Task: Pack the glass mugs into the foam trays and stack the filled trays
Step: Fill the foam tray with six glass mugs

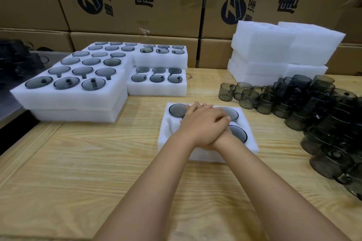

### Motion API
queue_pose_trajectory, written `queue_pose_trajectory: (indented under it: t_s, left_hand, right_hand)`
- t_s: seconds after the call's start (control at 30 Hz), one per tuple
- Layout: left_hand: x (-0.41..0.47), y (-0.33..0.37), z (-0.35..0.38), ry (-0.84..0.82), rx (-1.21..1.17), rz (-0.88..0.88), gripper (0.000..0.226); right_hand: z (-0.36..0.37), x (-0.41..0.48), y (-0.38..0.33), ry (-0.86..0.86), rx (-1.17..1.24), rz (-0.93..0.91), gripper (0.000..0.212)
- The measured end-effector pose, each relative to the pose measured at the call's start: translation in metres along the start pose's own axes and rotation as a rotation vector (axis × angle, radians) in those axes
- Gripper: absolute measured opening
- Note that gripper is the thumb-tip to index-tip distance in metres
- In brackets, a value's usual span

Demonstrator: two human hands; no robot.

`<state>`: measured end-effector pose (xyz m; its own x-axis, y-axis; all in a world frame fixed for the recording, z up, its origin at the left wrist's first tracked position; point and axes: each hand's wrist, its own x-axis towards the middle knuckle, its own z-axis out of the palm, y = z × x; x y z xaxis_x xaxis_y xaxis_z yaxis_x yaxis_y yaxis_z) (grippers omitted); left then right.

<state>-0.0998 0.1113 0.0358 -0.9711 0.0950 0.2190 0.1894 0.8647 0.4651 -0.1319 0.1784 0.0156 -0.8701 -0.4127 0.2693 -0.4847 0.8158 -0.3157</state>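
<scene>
worktop: pale wood worktop (88, 172), forearms crossed over its near edge
hands: left hand (203, 125) lay on top of right hand (197, 106), crossed at the wrists; both flat, fingers mostly straight, gripping nothing, pressing down on the near tray
task tray: near foam tray (203, 157) sat mid-worktop under the hands
mugs in tray: smoky glass mugs (177, 109) seated bottom-up at back-left, back-right and front-right; middle slots hidden by hands; front-left slot (170, 123) looked unfilled, not sure
step: likely seating mugs into the slots, tray not finished
next move: probably lift hands off, take one from the loose heap on the right, fit it in the open slot with the handle in its notch; once full, carry the tray level to the stacks on the left
risk: glass could chip if pressed crooked; soft foam may flex when lifted
loose mugs (313, 115): big heap, right side, some nested, well apart from the tray
filled trays (74, 94): two-high stack at left, more filled trays (156, 89) just beside it, further back
empty foam (274, 51): white stack, far right
cartons (137, 25): printed boxes walling the back
</scene>
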Motion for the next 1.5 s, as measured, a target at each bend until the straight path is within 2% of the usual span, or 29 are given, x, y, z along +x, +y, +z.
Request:
queue_pose_trajectory:
  t_s: [0.03,0.07,0.1,0.13,0.2,0.27,0.33,0.4,0.47,0.53,0.6,0.67,0.8,0.97,1.07,1.17,1.3,1.4,1.5]
  left_hand:
    - [-0.005,0.000,0.000,0.078,0.002,-0.003,0.038]
    - [-0.013,-0.002,-0.001,0.192,0.018,-0.002,0.035]
    - [-0.022,-0.007,-0.003,0.325,0.050,0.000,0.032]
    - [-0.032,-0.014,-0.005,0.458,0.071,-0.005,0.031]
    - [-0.052,-0.034,-0.007,0.675,-0.020,-0.085,0.031]
    - [-0.068,-0.054,-0.009,0.776,-0.409,-0.261,0.027]
    - [-0.072,-0.068,-0.008,0.776,-0.893,-0.416,0.026]
    - [-0.073,-0.076,-0.005,0.738,-1.103,-0.462,0.028]
    - [-0.074,-0.080,-0.003,0.684,-1.144,-0.409,0.031]
    - [-0.073,-0.080,0.000,0.608,-1.113,-0.316,0.041]
    - [-0.071,-0.081,0.002,0.561,-1.035,-0.267,0.044]
    - [-0.067,-0.082,0.003,0.553,-1.002,-0.295,0.045]
    - [-0.065,-0.082,0.005,0.542,-0.902,-0.307,0.038]
    - [-0.061,-0.084,0.006,0.573,-0.935,-0.306,0.038]
    - [-0.060,-0.085,0.008,0.582,-0.950,-0.303,0.039]
    - [-0.061,-0.085,0.009,0.593,-0.952,-0.300,0.036]
    - [-0.062,-0.084,0.008,0.583,-0.966,-0.292,0.032]
    - [-0.062,-0.084,0.007,0.581,-0.983,-0.301,0.034]
    - [-0.061,-0.083,0.006,0.592,-1.016,-0.304,0.037]
  right_hand:
    - [0.002,-0.003,-0.002,-0.020,-0.185,-0.055,0.047]
    - [0.011,0.000,0.005,-0.064,-0.353,-0.151,0.055]
    - [0.004,-0.001,0.000,-0.237,-0.402,-0.176,0.065]
    - [-0.002,0.000,-0.004,-0.346,-0.362,-0.167,0.067]
    - [-0.004,-0.001,-0.005,-0.311,-0.213,-0.131,0.062]
    - [-0.002,-0.005,-0.007,-0.163,-0.061,-0.106,0.059]
    - [-0.003,-0.014,-0.009,0.081,0.029,-0.112,0.046]
    - [-0.007,-0.022,-0.010,0.282,0.217,-0.142,0.035]
    - [-0.012,-0.028,-0.008,0.376,0.464,-0.136,0.032]
    - [-0.022,-0.025,0.000,0.441,0.668,-0.038,0.024]
    - [-0.035,-0.010,0.015,0.496,0.708,0.061,0.019]
    - [-0.048,0.018,0.033,0.446,0.610,0.116,0.017]
    - [-0.050,0.080,0.061,0.083,0.269,0.144,0.029]
    - [-0.028,0.120,0.084,-0.143,0.182,0.150,0.024]
    - [-0.022,0.128,0.086,-0.224,0.102,0.170,0.035]
    - [-0.017,0.130,0.087,-0.202,0.021,0.157,0.035]
    - [-0.020,0.123,0.091,-0.138,0.038,0.155,0.018]
    - [-0.033,0.106,0.087,0.034,0.140,0.145,0.012]
    - [-0.048,0.073,0.063,0.243,0.305,0.086,0.021]
